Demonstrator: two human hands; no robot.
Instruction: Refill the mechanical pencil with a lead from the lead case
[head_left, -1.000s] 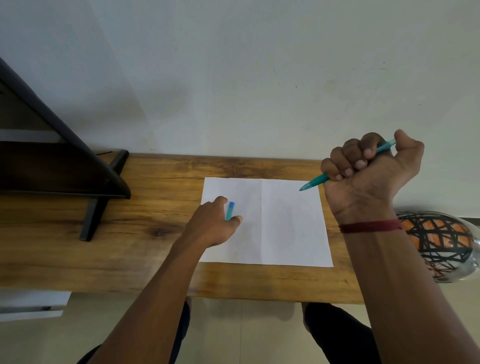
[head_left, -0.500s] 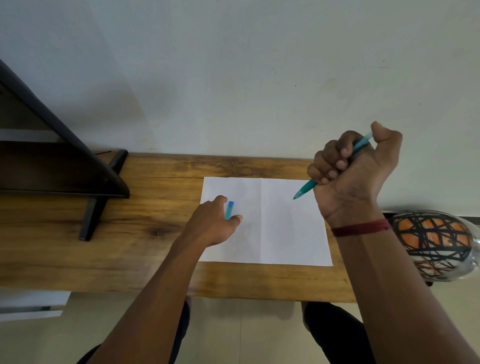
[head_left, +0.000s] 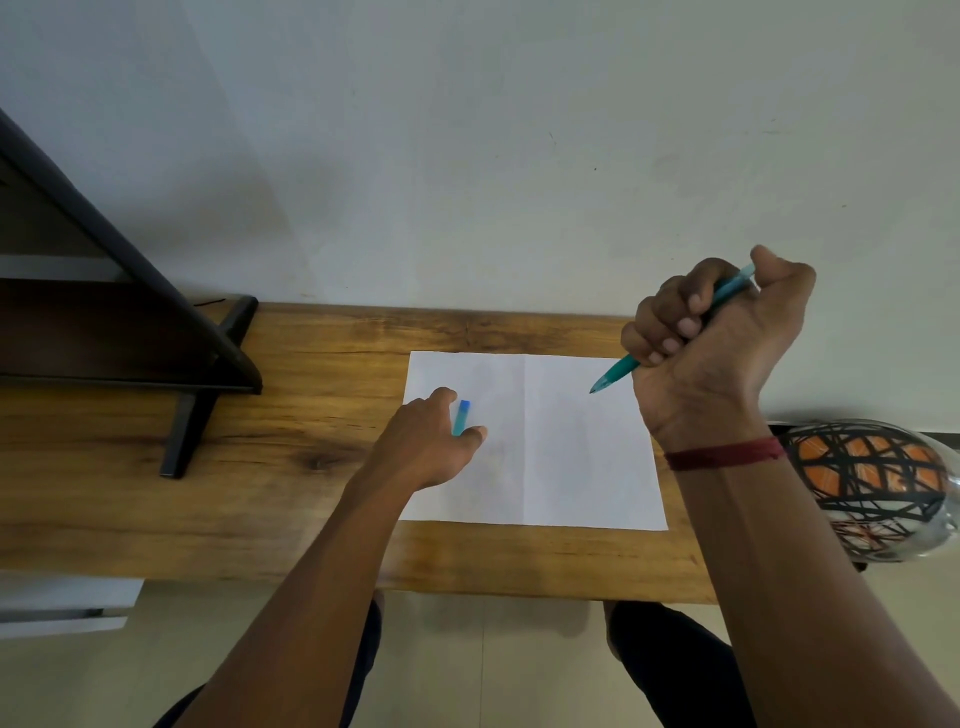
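My right hand (head_left: 711, 348) is raised above the table's right side, fisted around a teal mechanical pencil (head_left: 615, 374). The pencil's tip points down-left over a white sheet of paper (head_left: 571, 441), and my thumb presses on its back end. My left hand (head_left: 431, 447) rests on the sheet's left part. Its thumb and fingers pinch a small lead case (head_left: 461, 417), teal with a blue cap, which lies on the paper.
The wooden table (head_left: 291, 467) stands against a pale wall. A dark slanted shelf frame (head_left: 156, 332) occupies the table's left end. A round orange ball in a black net (head_left: 872, 483) sits beyond the table's right edge. My dark trouser legs show below the front edge.
My right hand with the pencil has drifted left and slightly closer over the paper's right edge. The left hand and lead case have stayed put.
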